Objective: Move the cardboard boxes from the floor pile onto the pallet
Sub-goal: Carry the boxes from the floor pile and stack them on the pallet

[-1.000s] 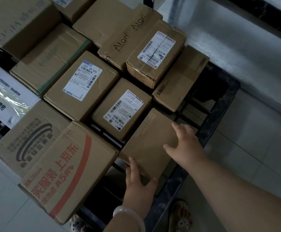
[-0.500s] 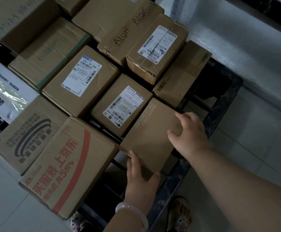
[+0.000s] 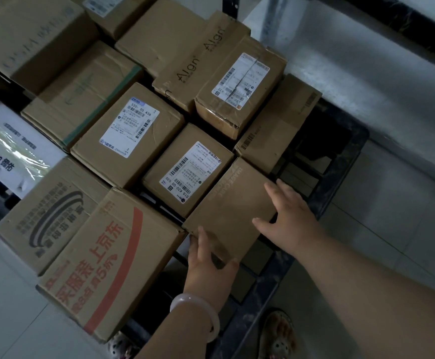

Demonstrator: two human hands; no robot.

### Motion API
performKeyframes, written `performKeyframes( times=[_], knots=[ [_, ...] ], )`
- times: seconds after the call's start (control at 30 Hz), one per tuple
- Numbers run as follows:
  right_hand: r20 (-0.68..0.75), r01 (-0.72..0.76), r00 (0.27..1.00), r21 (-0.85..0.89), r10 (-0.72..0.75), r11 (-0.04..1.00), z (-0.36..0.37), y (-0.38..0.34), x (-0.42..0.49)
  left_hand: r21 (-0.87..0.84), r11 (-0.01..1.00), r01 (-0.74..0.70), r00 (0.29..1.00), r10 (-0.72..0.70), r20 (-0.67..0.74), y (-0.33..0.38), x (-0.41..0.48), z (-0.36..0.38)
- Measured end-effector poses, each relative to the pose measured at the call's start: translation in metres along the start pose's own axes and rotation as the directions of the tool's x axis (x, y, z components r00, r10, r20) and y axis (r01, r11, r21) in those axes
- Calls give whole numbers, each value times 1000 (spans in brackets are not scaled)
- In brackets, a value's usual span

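A plain brown cardboard box [image 3: 233, 211] lies flat on the black pallet [image 3: 340, 193] at its near right part, pushed against a labelled box [image 3: 188, 169]. My left hand [image 3: 208, 265] presses its near edge with straight fingers, thumb along the box's corner. My right hand [image 3: 289, 216] rests on the box's right edge, fingers spread and straight. Several other cardboard boxes fill the pallet behind and to the left.
A large box with red print [image 3: 107, 263] and one with a black ring print [image 3: 48, 216] sit at the pallet's near left. A white box [image 3: 9, 149] lies further left. Bare pallet slats [image 3: 304, 174] show right of the plain box. A grey wall [image 3: 366, 73] borders the right side.
Both hands slid the plain brown box further onto the pallet, toward the labelled box and the boxes behind. The hands stay on its near and right edges.
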State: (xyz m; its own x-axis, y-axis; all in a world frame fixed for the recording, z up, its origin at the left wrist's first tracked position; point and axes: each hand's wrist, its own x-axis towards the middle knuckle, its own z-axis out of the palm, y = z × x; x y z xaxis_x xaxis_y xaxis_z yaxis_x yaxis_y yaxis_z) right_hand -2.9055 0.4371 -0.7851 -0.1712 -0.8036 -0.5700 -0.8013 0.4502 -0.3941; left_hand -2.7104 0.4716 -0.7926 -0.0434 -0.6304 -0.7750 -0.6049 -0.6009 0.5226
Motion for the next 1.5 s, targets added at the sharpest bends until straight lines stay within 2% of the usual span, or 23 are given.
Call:
performKeyframes(
  times=[0.17, 0.27, 0.43, 0.6, 0.73, 0.9, 1.1, 1.23, 1.33, 1.5],
  knots=[
    [6, 123, 992, -62, -123, 990, -44, -31, -13, 85, 982, -166, 979, 175, -108, 43, -18, -30],
    [34, 194, 981, -137, -191, 971, -87, -58, -31, 214, 956, -200, 962, 233, -143, 84, -40, -64],
    [68, 283, 959, -236, -275, 930, -172, -118, -91, 483, 856, -185, 914, 330, -235, 148, -111, -139],
    [55, 406, 911, -297, -409, 864, -247, -196, -169, 574, 802, -167, 844, 417, -337, 191, -221, -222],
    [82, 570, 813, -315, -577, 759, -285, -275, -235, 578, 811, -90, 791, 411, -453, 193, -324, -288],
    [161, 735, 661, -340, -733, 587, -291, -373, -329, 523, 851, -44, 729, 385, -566, 169, -442, -347],
    [236, 802, 530, -451, -814, 391, -259, -472, -438, 476, 879, -12, 609, 384, -694, 109, -544, -417],
    [215, 812, 488, -467, -846, 349, -211, -531, -496, 460, 887, 48, 563, 357, -746, 42, -595, -469],
    [264, 842, 450, -443, -853, 307, -163, -574, -539, 446, 891, 83, 538, 337, -773, -18, -632, -507],
    [311, 878, 314, -455, -897, 149, -86, -653, -605, 384, 910, 155, 480, 270, -835, -105, -685, -565]
  ],
)
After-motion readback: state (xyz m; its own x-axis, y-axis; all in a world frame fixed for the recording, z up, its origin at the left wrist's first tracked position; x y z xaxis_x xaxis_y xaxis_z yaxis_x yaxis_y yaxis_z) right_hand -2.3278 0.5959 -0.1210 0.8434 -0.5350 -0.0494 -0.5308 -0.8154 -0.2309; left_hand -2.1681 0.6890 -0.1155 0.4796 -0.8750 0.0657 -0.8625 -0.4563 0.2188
